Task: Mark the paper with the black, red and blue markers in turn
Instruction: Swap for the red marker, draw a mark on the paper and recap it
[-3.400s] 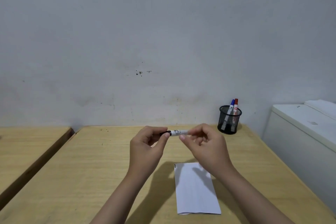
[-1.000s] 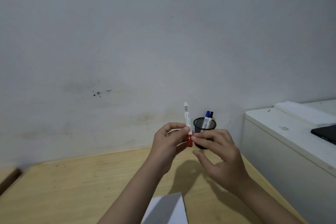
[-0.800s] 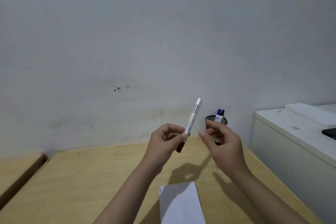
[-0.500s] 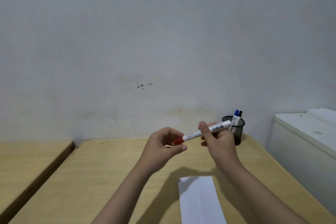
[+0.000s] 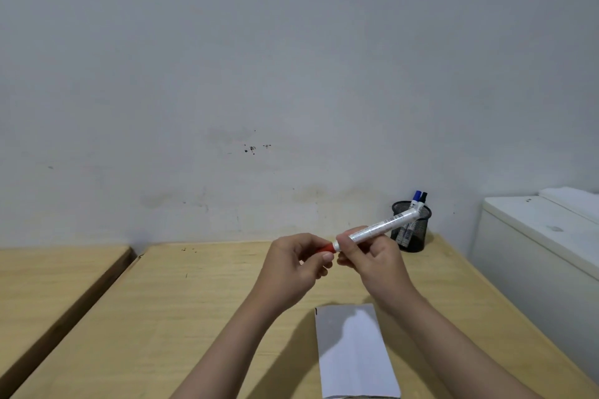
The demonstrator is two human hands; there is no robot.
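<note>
I hold the red marker (image 5: 376,229), a white barrel with a red cap, level above the table. My right hand (image 5: 369,256) grips the barrel, and my left hand (image 5: 296,261) pinches the red cap at its left end. Below my hands a white paper (image 5: 355,353) lies on the wooden table (image 5: 194,311), with a small dark mark at its top left corner. The blue marker (image 5: 416,196) and the black marker (image 5: 423,197) stand in a black mesh pen cup (image 5: 412,232) at the back right.
A white cabinet (image 5: 544,243) stands close against the table's right edge. A second wooden table (image 5: 48,282) sits to the left across a dark gap. A grey wall (image 5: 259,74) runs right behind both tables.
The black marker I held before now stands in the cup, and the red one is in my hands. Over the last second it swung from upright to nearly level, with my right hand taking the barrel.
</note>
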